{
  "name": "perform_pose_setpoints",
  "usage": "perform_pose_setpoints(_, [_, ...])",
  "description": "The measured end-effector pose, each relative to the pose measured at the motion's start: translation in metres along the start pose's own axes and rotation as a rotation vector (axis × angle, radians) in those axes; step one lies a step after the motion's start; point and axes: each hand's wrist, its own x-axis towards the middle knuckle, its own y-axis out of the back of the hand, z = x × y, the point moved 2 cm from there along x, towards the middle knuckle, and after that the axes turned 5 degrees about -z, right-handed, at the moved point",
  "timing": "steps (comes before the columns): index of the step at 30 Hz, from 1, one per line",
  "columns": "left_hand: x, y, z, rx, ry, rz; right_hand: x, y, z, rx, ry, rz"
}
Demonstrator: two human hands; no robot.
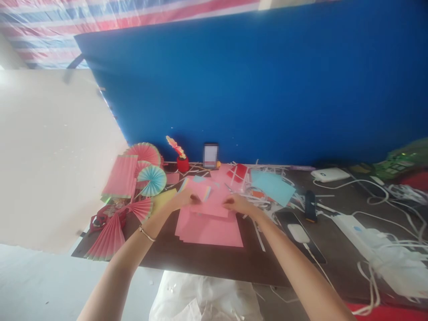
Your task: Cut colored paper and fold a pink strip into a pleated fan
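My left hand point(183, 199) and my right hand point(236, 203) meet over the middle of the dark table. Their fingers are pinched at the two sides of a pink sheet of paper point(212, 209). Below it lies a stack of pink paper point(210, 232), its edges slightly offset. Beside my left fingers is a pale paper piece with coloured edge stripes point(204, 193). A yellow sheet point(165, 199) lies partly behind my left wrist. To the right of my right hand, a light blue sheet point(273, 185) rests on white paper strips.
Pleated paper fans point(152, 180) crowd the table's left end. At the back stand a red pot point(183, 164) and a small framed screen point(210, 156). Rightward are a phone point(312, 249), a power bank point(330, 174), a power strip point(352, 229) and tangled cables. A blue panel point(254, 84) rises behind.
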Motion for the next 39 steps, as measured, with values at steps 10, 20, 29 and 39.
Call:
perform_pose_setpoints(10, [0.018, -0.015, -0.032, 0.086, -0.298, -0.084, 0.014, -0.023, 0.016, -0.241, 0.040, 0.051])
perform_pose_setpoints(20, [0.003, -0.016, -0.005, 0.698, -0.404, -0.107, 0.004, -0.044, 0.016, -0.535, 0.115, 0.124])
perform_pose_setpoints(29, [-0.003, -0.051, -0.008, 1.132, -0.380, -0.111, -0.009, -0.063, 0.001, -1.022, 0.246, 0.216])
perform_pose_setpoints(39, [-0.024, -0.059, 0.001, 0.929, -0.191, -0.042, -0.006, -0.071, -0.001, -0.886, 0.159, 0.143])
